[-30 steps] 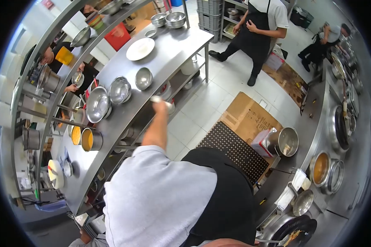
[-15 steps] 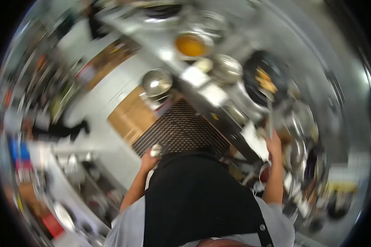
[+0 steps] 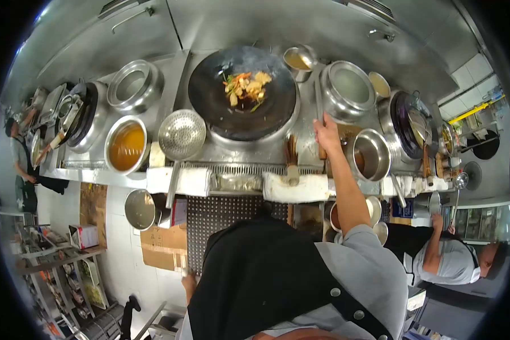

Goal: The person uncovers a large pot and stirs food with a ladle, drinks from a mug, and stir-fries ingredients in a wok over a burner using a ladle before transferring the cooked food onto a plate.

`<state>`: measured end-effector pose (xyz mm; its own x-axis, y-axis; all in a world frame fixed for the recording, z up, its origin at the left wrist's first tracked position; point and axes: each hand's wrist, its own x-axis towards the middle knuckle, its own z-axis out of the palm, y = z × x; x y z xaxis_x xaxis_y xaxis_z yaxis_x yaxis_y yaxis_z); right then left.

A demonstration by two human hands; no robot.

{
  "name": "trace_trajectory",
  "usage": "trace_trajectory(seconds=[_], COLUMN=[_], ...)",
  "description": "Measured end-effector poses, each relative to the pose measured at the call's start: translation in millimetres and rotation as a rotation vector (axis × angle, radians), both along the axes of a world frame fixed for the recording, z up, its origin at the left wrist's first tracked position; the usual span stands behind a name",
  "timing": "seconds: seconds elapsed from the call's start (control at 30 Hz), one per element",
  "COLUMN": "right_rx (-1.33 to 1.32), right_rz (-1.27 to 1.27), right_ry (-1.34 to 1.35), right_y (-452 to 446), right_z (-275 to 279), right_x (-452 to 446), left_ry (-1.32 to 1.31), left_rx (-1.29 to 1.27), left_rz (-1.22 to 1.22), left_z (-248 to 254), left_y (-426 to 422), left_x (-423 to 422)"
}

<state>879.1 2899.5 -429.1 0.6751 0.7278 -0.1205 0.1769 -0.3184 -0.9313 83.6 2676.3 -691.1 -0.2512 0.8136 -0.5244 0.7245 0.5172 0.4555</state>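
Note:
My right hand (image 3: 327, 136) is closed round the handle of a ladle (image 3: 318, 99), whose bowl (image 3: 307, 55) rests by a small pot of brownish liquid (image 3: 296, 59). To its left, a black wok (image 3: 209, 93) holds mixed food (image 3: 246, 88) with orange and green pieces, giving off faint steam. Low in the view, my left hand (image 3: 190, 281) hangs beside my apron, closed on something small and white (image 3: 183, 271) that I cannot make out. A perforated strainer (image 3: 182, 135) lies left of the wok, and a brush (image 3: 292, 158) stands near the front edge.
A pot of orange liquid (image 3: 127, 145) sits at the left, and folded white cloths (image 3: 297, 187) line the counter's front. Metal pots (image 3: 371, 154) stand at the right. A co-worker (image 3: 447, 255) is at the far right, another person (image 3: 20, 158) at the far left. A black mat (image 3: 221, 221) covers the floor.
The view has swung from the prep table round to the stove. My right hand and the ladle have moved from the wok to its right side. My left hand has dropped lower beside my body.

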Motion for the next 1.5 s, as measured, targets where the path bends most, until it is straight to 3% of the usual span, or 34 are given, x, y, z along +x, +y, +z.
trace_trajectory(seconds=[0.07, 0.13, 0.17, 0.27, 0.33, 0.37, 0.4, 0.43, 0.47, 0.5, 0.57, 0.67, 0.73, 0.87, 1.0, 1.07, 1.23, 1.27, 1.33, 1.4, 1.43, 1.5], right_rx=[0.013, 0.014, -0.055, -0.192, -0.196, 0.013, 0.013, 0.265, 0.534, 0.626, 0.791, 0.941, 0.939, 0.908, 0.34, 0.065, -0.011, -0.137, -0.253, -0.343, -0.288, -0.244], right_rz=[-0.074, -0.05, -0.065, -0.038, 0.009, -0.101, -0.105, -0.034, 0.034, 0.123, 0.222, 0.281, 0.213, 0.097, -0.309, -0.309, -0.455, -0.461, -0.424, -0.355, -0.329, -0.36], right_ry=[0.038, -0.03, -0.105, -0.23, 0.551, 0.894, 0.895, 1.19, 1.468, 1.578, 1.674, 1.546, 1.528, 1.4, 0.935, 0.691, 0.215, 0.174, -0.266, -0.108, -0.32, -0.183], right_y=[35, 79, 100, 162, 205, 206, 205, 205, 199, 188, 166, 121, 84, 11, -36, -56, -85, -98, -138, -165, -185, -209], right_z=[10, 5, 6, -4, -48, -18, -26, -39, -53, -64, -76, -63, -45, -27, -1, 9, 11, 3, -84, -90, -115, -79], right_x=[40, 78, 87, 112, 155, 130, 122, 119, 118, 109, 83, 40, 18, -17, -40, -36, -116, -134, -149, -170, -168, -187], left_ry=[-0.019, 0.111, 0.18, -0.143, -0.223, -0.305, -0.321, -0.339, -0.568, -0.796, -0.934, -1.197, -1.296, -1.256, -1.179, -1.131, -1.212, -1.207, -1.153, -1.14, -1.165, -1.148], left_rx=[0.015, 0.006, 0.045, 0.122, 0.122, 0.121, 0.134, 0.145, 0.142, 0.126, -0.105, -0.303, -0.307, -0.474, -0.515, -0.439, -0.414, -0.417, -0.454, -0.454, -0.431, -0.322], left_rz=[0.032, 0.219, -0.14, 0.18, 0.154, 0.112, 0.056, -0.007, 0.069, 0.14, 0.228, 0.113, 0.178, 0.079, 0.092, 0.009, 0.053, 0.044, -0.011, 0.005, 0.071, 0.216], left_z=[-17, 5, 27, 109, 162, 182, 195, 205, 217, 227, 238, 239, 234, 243, 235, 203, 196, 199, 206, 229, 235, 269], left_y=[5, 8, 24, 93, 147, 174, 197, 222, 246, 267, 312, 365, 387, 422, 436, 442, 446, 447, 447, 437, 430, 399], left_x=[8, 32, 47, 121, 163, 179, 189, 202, 220, 239, 270, 315, 350, 392, 433, 440, 431, 431, 430, 425, 418, 409])
